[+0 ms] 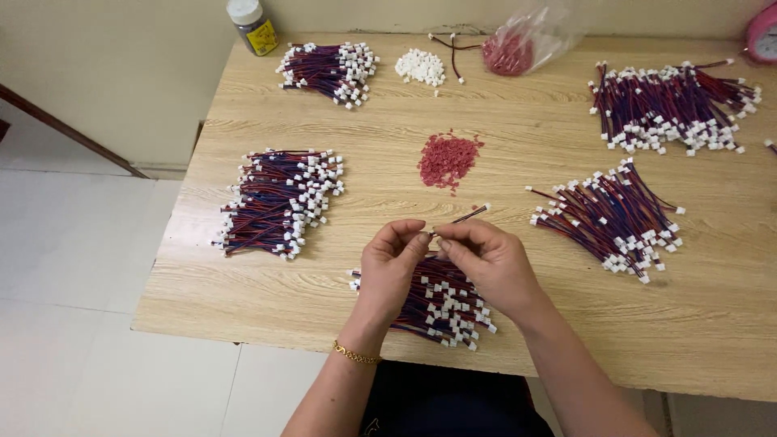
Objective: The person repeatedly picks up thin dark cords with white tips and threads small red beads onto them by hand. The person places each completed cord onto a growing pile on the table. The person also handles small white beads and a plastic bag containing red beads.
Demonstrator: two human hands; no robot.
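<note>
A: Nearest to us, what have we got in our hands?

B: Our left hand (391,260) and right hand (488,259) meet fingertip to fingertip, both pinching one short wire lead (469,216). Its far end pokes up and to the right past our right fingers, tipped with a small white connector. We wear a gold bracelet (355,354) on the left wrist.

A: And right under them?

B: A bundle of red and blue leads (441,303) with white plugs lies on the bench (566,324), partly hidden by our hands, close to the near edge.

A: Further out?

B: To the left we see a second bundle (279,201), to the right a third fanned bundle (611,218). Between them, just beyond our hands, sits a small heap of red bits (447,159).

A: And at the back?

B: A far-left bundle (330,71), a little pile of white connectors (421,66), a clear plastic bag (526,40) holding more red bits, and a big bundle at far right (672,107). A bottle with a white cap (252,24) stands by the back left corner, and a pink object (763,32) shows at the right edge; we cannot tell what it is.
</note>
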